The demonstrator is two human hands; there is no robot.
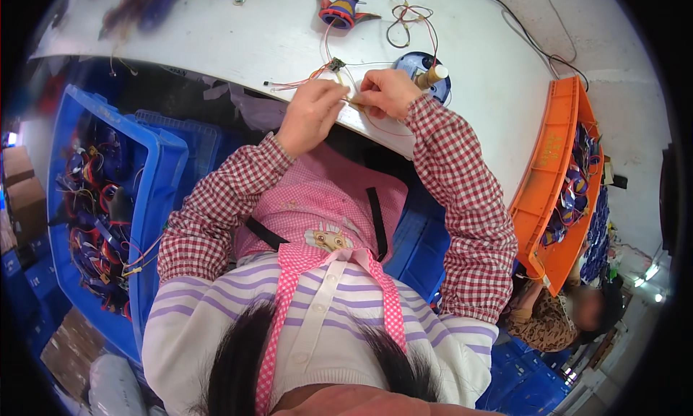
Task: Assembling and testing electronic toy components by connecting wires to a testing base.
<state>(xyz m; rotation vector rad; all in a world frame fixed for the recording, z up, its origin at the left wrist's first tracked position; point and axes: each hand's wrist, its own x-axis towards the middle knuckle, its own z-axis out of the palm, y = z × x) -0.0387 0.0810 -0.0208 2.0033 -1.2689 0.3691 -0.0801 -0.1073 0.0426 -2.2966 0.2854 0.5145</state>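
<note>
Over the front edge of the white table, my left hand point(310, 114) and my right hand point(390, 93) meet with pinched fingertips. Between them runs a thin yellowish wire point(346, 92), partly hidden by the fingers. It leads toward a small dark circuit board point(336, 65) lying just beyond my hands. Red and dark wires point(296, 83) spread left from the board. Another wire links up to a purple, red and yellow toy part point(339, 14) with wing-like sides. Close beyond my right hand is a round blue piece point(415, 62) with a pale cylindrical spool-like thing point(435, 74) on it.
A looped cable point(411, 15) lies at the back of the white table point(238, 26). Left stands a blue crate point(155, 178) full of wired toy parts. An orange crate point(546, 178) with similar parts is at the right, and another person point(548, 318) sits beyond it.
</note>
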